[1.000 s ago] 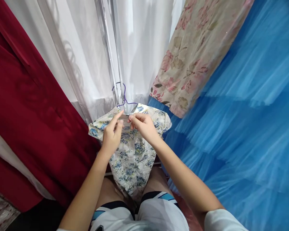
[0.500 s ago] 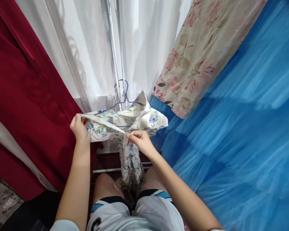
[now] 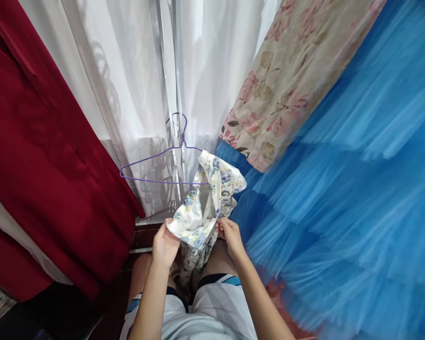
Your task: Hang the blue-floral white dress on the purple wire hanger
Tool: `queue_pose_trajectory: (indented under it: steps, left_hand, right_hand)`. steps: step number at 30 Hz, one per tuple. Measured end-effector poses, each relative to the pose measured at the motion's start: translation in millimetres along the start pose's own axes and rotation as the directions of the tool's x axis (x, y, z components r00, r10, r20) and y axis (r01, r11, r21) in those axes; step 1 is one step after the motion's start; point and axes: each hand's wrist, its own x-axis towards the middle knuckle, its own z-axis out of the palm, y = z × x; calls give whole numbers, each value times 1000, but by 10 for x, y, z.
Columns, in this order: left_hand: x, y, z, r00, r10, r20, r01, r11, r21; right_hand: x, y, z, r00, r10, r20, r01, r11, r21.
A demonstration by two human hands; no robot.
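A white dress with blue and yellow flowers [image 3: 230, 177] hangs by one shoulder from the right arm of a purple wire hanger [image 3: 148, 157]. The hanger's left arm is bare, and its hook is at a metal rail in front of white cloth. My left hand [image 3: 165, 245] is closed on the dress's loose shoulder edge, below the hanger. My right hand [image 3: 230, 233] pinches the neckline edge to the right of it. Between the hands the neck opening gapes. The skirt part drops down between my knees.
Dark red curtain cloth [image 3: 53, 156] hangs at the left. A beige floral cloth [image 3: 269, 104] and a layered blue tulle skirt [image 3: 368, 189] hang close on the right. White curtains [image 3: 134, 71] and metal rails [image 3: 179, 85] stand straight ahead.
The dress's left shoulder has come off the hanger's left arm. My left hand has moved right and down with that edge; my right hand has moved slightly right and down.
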Motion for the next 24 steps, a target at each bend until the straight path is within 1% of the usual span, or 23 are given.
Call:
queue_pose_trajectory:
  steps: [1,2,3,4,6,7,8,9,10,11,12,13,14,16,17,18,19,20,21,22,23,24]
  left_hand:
    - [-93,-38,87,994,-37,99,37,999,3]
    - [-177,-58,172,982,-52,183,47,998,28]
    - [-253,-64,249,968,-45,245,27,997,74]
    - [-321,-61,313,955,-26,294,-13,991,132]
    - [-442,-49,406,927,8,375,-117,956,269]
    - [-500,-47,438,908,8,420,-166,925,342]
    - [-560,-52,467,884,-8,468,-215,881,421]
    - [-624,-61,495,857,-33,515,-269,823,500]
    - [-691,-73,526,831,-60,553,-328,750,574]
    - [-760,-81,560,808,-86,583,-389,667,636]
    - [-827,-80,597,788,-111,606,-441,584,681]
    - [-887,-64,634,772,-131,622,-484,514,708]
    - [-934,-30,668,762,-133,633,-515,467,719]
    - [-976,84,708,761,-96,642,-554,420,719]
    - [-966,152,707,765,-69,640,-565,404,719]
    - [-938,216,686,768,-53,638,-573,387,722]
    - [-896,263,641,763,-73,643,-576,376,726]
    - [-844,288,570,743,-147,653,-569,375,732]
    - [-790,286,472,709,-257,656,-551,379,744]
    - [-739,258,349,665,-376,645,-524,380,762]
    - [-698,211,206,621,-484,616,-496,366,787]
    - [-669,156,52,589,-570,572,-467,337,817]
  right_hand:
    - [-40,76,-78,999,13,-35,-14,1000,-22]
    - [-82,131,-134,997,18,-71,-21,999,-43]
    - [-127,164,-165,994,13,-112,-20,998,-61]
    - [-173,173,-174,987,-1,-160,-11,997,-77]
    - [-266,130,-135,965,-66,-252,40,993,-107]
    - [-313,84,-98,963,-103,-249,75,990,-119]
    - [-359,29,-55,973,-123,-194,101,988,-121]
    - [-403,-28,-10,988,-121,-93,111,988,-105]
    - [-447,-82,31,995,-96,34,98,993,-70]
    - [-490,-129,69,985,-54,162,57,998,-17]
    - [-533,-165,101,965,-5,261,-8,999,48]
    - [-577,-190,129,947,36,321,-78,990,119]
    - [-622,-202,152,932,67,357,-142,971,190]
    - [-714,-197,188,897,126,424,-273,913,305]
    - [-758,-184,196,862,160,482,-348,877,331]
    - [-798,-167,196,810,189,555,-421,846,328]
    - [-832,-152,184,744,208,635,-483,824,296]
    - [-857,-141,159,666,222,712,-527,816,238]
    - [-870,-140,121,569,228,790,-548,822,157]
    - [-872,-151,72,454,226,862,-539,840,64]
    - [-861,-176,14,332,222,917,-507,862,-26]
    - [-839,-216,-51,221,220,950,-463,881,-96]
